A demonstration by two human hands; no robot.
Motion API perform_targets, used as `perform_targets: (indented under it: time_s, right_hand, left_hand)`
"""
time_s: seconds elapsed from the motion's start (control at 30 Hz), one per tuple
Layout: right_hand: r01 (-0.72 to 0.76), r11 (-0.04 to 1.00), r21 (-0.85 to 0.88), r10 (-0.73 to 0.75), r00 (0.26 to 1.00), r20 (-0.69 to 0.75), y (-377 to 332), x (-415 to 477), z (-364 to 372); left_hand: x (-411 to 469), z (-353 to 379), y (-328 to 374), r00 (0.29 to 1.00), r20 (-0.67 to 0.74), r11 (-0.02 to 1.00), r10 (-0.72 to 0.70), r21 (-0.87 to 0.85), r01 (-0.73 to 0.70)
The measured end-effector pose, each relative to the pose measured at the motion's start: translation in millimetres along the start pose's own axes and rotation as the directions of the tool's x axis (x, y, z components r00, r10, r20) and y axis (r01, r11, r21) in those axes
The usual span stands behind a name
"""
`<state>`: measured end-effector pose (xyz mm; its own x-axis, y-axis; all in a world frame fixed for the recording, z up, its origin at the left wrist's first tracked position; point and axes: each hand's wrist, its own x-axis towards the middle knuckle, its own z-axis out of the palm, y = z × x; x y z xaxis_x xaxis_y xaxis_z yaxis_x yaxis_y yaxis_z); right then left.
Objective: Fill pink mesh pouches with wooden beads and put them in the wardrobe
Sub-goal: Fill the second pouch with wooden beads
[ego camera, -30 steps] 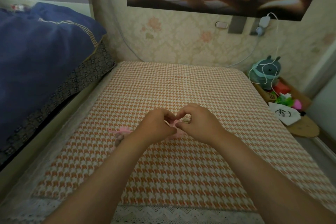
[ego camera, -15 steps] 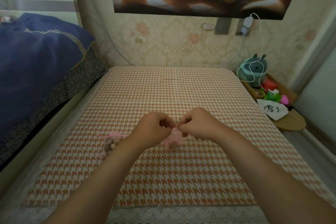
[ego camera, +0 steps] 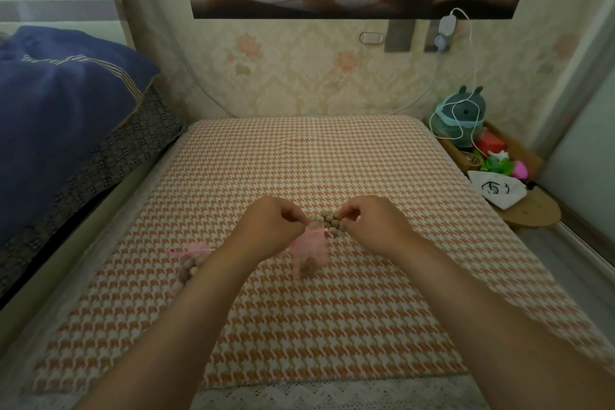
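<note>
Houndstooth-covered bed (ego camera: 332,160): filled pink pouch (ego camera: 191,260), loose wooden beads (ego camera: 329,221).

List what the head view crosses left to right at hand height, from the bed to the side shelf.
blue blanket → filled pouch, lying flat → left hand → held pouch, pinched by that hand → right hand → white bag with a drawn face. The wooden beads are left out because they overlap the held pouch.

home bedroom – blue quilt (ego camera: 63,116) on bed, floral wallpaper (ego camera: 299,76), plush toy (ego camera: 461,116)
</note>
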<state>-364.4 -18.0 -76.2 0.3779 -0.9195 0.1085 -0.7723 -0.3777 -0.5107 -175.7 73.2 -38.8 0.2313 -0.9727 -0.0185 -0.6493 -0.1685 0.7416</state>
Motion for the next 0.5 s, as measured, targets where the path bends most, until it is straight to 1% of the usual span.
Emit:
perform_targets:
  time_s: [0.1,0.2,0.27,0.4,0.5]
  right_hand:
    - [0.075,0.988,-0.132,-0.074,0.997,0.013,-2,9,12]
    - [0.119,0.952,-0.281,-0.118,0.993,0.022,-3,14,23]
    - [0.132,0.935,-0.328,-0.141,0.99,-0.003,-2,15,28]
    - [0.123,0.938,-0.323,-0.13,0.991,-0.002,-1,16,33]
    - [0.083,0.972,-0.221,-0.091,0.995,-0.028,-6,13,24]
  left_hand:
    - [3,-2,-4,1.0,-0.004,0.999,-0.024,-0.037,0.024]
    - [4,-3,-5,0.999,0.008,0.993,-0.053,-0.109,0.054]
    - [6,-3,-6,0.998,0.015,0.991,-0.055,-0.124,0.056]
    - [6,-3,-9,0.999,0.012,0.994,-0.046,-0.1,0.047]
    - [5,-4,-11,0.999,0.011,0.994,-0.051,-0.093,0.052]
